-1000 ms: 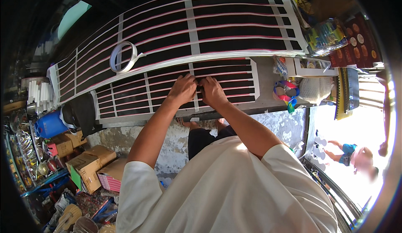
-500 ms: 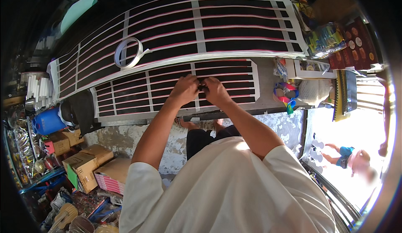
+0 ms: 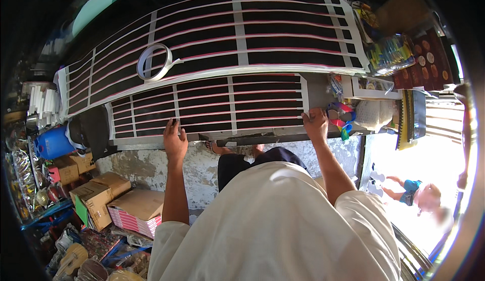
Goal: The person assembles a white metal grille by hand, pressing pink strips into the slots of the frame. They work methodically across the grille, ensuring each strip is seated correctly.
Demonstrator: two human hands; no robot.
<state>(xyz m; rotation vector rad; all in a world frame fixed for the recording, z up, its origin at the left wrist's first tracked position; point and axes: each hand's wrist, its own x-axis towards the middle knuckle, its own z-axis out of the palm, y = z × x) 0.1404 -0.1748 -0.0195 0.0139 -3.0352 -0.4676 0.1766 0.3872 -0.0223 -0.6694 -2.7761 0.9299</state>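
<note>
1 near sheet (image 3: 204, 103) | 1 tape roll (image 3: 165, 71), 10 o'clock | left hand (image 3: 175, 142), 7 o'clock, fingers apart | right hand (image 3: 316, 125), 3 o'clock, fingers: cannot tell

Head-worn fisheye view, looking down, wide, fairly near

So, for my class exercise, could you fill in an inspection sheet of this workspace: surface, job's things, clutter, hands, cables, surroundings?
Surface: grey bench, partly covered.
Job's things: smaller striped sheet in front, larger striped sheet behind; tape roll on the larger one, its end loose.
Clutter: colourful ribbon and white box at right; blue container and cardboard boxes at left.
Hands: left hand, fingers over the smaller sheet's near edge; right hand at its near right corner; grip unclear.
Cables: nothing seen.
Surroundings: peeling wall below the bench; another person in bright light at right.
</note>
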